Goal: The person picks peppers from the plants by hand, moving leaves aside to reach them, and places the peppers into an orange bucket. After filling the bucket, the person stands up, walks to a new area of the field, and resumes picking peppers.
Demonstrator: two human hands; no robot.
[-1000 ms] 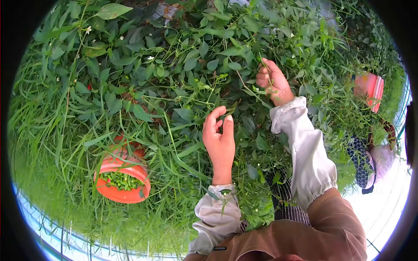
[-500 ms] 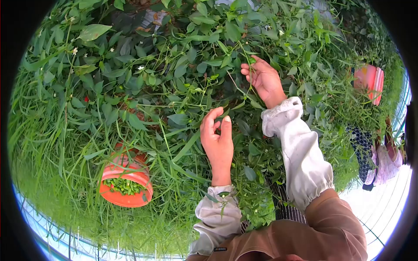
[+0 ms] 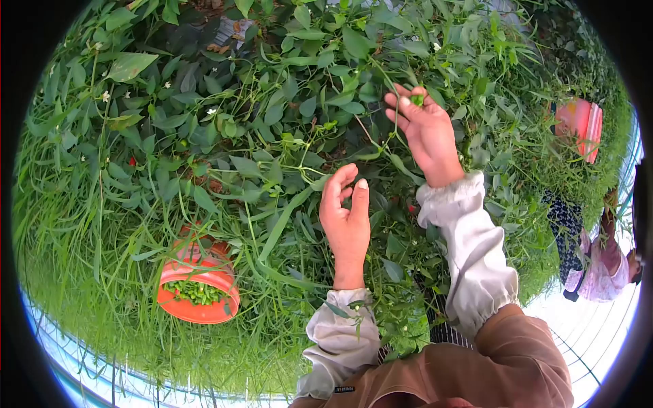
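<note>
My right hand is among the stems, palm up, with a small green pepper between its thumb and fingers. Close beside those fingers runs a thin green stem. Lower and to the left, my left hand is raised before the leaves, its thumb apart from its curved fingers and nothing seen between them. Both forearms wear pale sleeve covers. An orange-red bucket, tilted in the grass at the lower left, holds many green peppers.
Dense leafy plants with white flowers surround both hands. Long grass spreads at the left. At the right are a second red bucket and another person. A red pepper shows among leaves at the left.
My right hand has moved slightly right and down, and its thumb has closed toward the fingers on the green pepper. My left hand has shifted a little right, keeping its shape.
</note>
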